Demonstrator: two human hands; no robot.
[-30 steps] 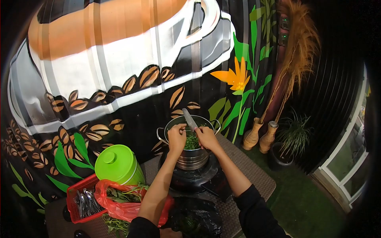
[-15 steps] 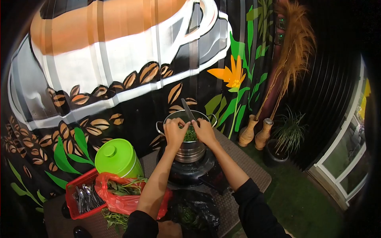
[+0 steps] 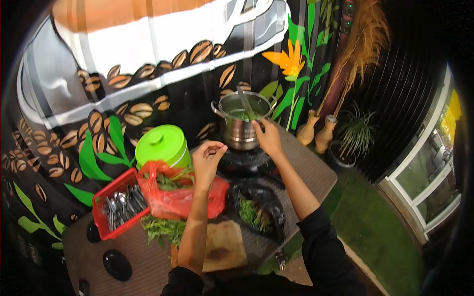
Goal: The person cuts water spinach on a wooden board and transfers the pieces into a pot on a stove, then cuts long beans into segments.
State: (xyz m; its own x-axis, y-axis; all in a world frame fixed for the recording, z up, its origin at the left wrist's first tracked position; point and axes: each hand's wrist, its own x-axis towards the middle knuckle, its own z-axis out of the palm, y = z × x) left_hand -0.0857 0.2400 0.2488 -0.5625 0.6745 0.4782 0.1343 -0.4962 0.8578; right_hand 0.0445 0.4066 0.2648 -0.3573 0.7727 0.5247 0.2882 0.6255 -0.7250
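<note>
Our right hand (image 3: 267, 136) is stretched out to the far side of the table (image 3: 316, 172), fingers clenched around the handle of a knife (image 3: 246, 105) whose blade leans up and over the steel pot (image 3: 240, 123). The pot stands on a dark burner (image 3: 247, 160) near the table's far edge, with chopped greens in its bottom. Our left hand (image 3: 208, 157) hangs in the air just short of the pot, above a red plastic bag (image 3: 177, 200), its fingers curled loosely inward and pinching nothing we can make out. Both forearms are bare, the black sleeves pushed up to the elbows.

The red bag sits toward the left of the table with leafy stems (image 3: 163, 229) spilling out on its near side. Beside it a black bag (image 3: 256, 209) holds more greens. A wooden cutting board (image 3: 224, 246) lies at the near edge. A red basket (image 3: 118, 207) of spoons stands toward the left edge, and a lime green lidded container (image 3: 162, 144) sits behind it.

Behind the table runs a black wall painted with coffee beans, leaves and an orange flower (image 3: 289, 59). To the right, a potted plant (image 3: 353, 133) stands on green turf.
</note>
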